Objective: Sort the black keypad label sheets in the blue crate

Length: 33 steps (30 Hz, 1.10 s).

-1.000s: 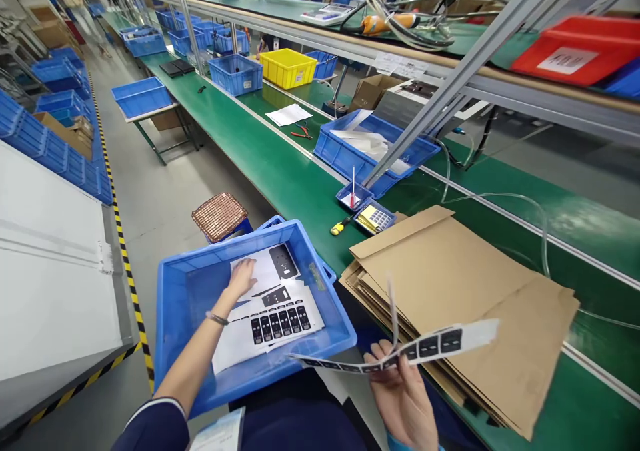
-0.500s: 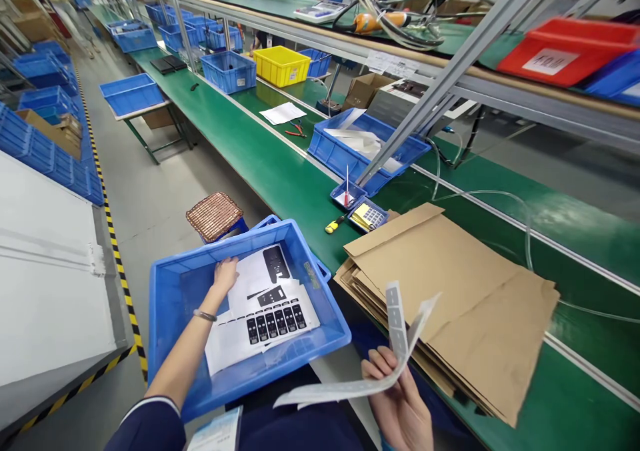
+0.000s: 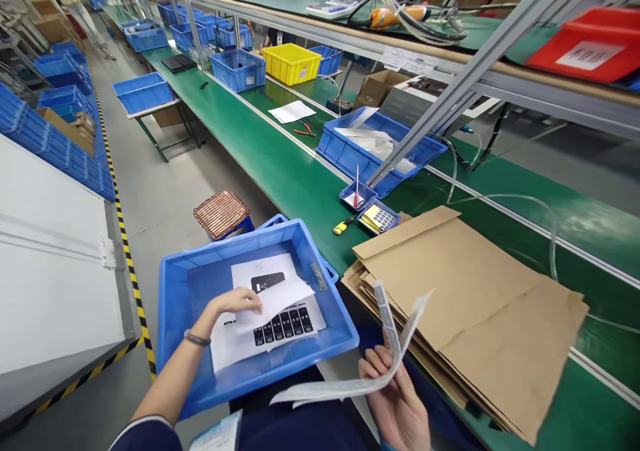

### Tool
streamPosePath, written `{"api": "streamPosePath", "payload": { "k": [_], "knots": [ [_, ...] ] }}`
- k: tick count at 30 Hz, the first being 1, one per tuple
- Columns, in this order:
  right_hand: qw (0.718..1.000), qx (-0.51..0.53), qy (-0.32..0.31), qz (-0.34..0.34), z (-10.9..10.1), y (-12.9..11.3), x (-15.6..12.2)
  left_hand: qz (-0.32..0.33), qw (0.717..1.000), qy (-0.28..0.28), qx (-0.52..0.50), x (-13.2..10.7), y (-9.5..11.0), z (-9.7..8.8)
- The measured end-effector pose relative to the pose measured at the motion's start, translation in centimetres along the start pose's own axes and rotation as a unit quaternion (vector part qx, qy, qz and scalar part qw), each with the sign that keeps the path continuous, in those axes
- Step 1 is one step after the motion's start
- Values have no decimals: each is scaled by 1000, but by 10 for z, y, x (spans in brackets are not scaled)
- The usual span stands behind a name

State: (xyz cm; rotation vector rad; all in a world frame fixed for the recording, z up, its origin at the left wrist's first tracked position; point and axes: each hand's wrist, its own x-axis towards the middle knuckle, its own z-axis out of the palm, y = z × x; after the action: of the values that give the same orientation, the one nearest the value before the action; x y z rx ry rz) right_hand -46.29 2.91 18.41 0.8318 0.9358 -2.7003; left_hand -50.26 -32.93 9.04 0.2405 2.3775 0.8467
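- Our left hand [image 3: 235, 302] has slid nearer since the earlier frame; fingers now pinch the top white sheet [image 3: 270, 289] inside the blue bin [image 3: 185, 284].
- Sheets carry rows of black labels; print unreadable.
- Our right hand [image 3: 397, 404] grips a curling sticker strip [image 3: 350, 387] beside the cardboard stack [image 3: 465, 297].

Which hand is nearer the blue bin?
Left. The left hand is inside the blue bin, on the sheets; the right hand holds a strip outside it.
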Motion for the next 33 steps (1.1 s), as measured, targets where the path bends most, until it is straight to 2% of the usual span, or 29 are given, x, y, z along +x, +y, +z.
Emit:
{"api": "streamPosePath", "payload": {
  "k": [3, 6, 8, 11, 15, 18, 23, 26, 33],
  "knots": [
    [1000, 9, 1, 9, 0, 1, -1, -100, 992, 76, 32, 20, -16, -9],
    [1000, 8, -2, 7, -2, 2, -3, -206, 964, 146, 89, 38, -24, -8],
    [1000, 9, -2, 5, -3, 2, -4, -250, 948, 156, 118, 46, -26, -5],
    [1000, 15, 2, 0, -3, 1, -6, -280, 937, 143, 153, 52, -26, -6],
    [1000, 17, 9, -6, -3, 1, -9, -263, 940, 113, 184, 47, -19, -17],
    [1000, 5, 13, -10, -1, 0, -9, -219, 953, 93, 189, 29, 1, -17],
    [1000, -5, 20, -7, 0, 1, -7, -135, 971, 51, 190, -17, 50, 16],
    [1000, -9, 26, 6, -1, 4, -5, -116, 975, 22, 188, -39, 71, 38],
    [997, -68, -17, 33, 1, 11, 0, -119, 980, -6, 161, -50, 84, 64]
  ]
}}
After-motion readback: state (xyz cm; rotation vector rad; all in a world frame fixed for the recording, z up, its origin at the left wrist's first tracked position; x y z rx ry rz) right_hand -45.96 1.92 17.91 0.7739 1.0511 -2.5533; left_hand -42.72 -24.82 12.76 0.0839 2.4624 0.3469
